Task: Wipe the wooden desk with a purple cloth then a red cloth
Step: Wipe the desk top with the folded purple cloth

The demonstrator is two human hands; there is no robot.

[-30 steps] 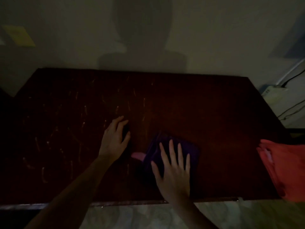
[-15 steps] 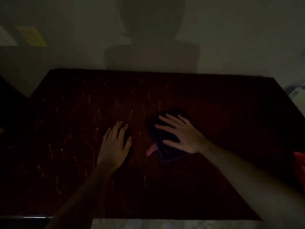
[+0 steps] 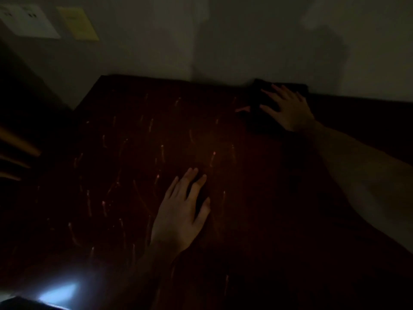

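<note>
The scene is very dark. The wooden desk (image 3: 138, 166) is dark reddish brown with many pale scratch marks. My right hand (image 3: 288, 108) lies flat, fingers spread, on the purple cloth (image 3: 257, 117) at the desk's far edge next to the wall; the cloth looks almost black, with a pink tag showing at its left. My left hand (image 3: 181, 211) rests palm down on the bare desk in the middle, fingers apart, holding nothing. The red cloth is out of view.
A grey wall (image 3: 223, 41) runs right behind the desk's far edge. White sockets (image 3: 29, 21) and a yellow note (image 3: 78, 23) are on the wall at upper left. A bright glare (image 3: 60, 291) shows at the bottom left.
My right hand has pushed the purple cloth away from me, from the near edge across the desk to the far edge by the wall. My left hand has stayed in place.
</note>
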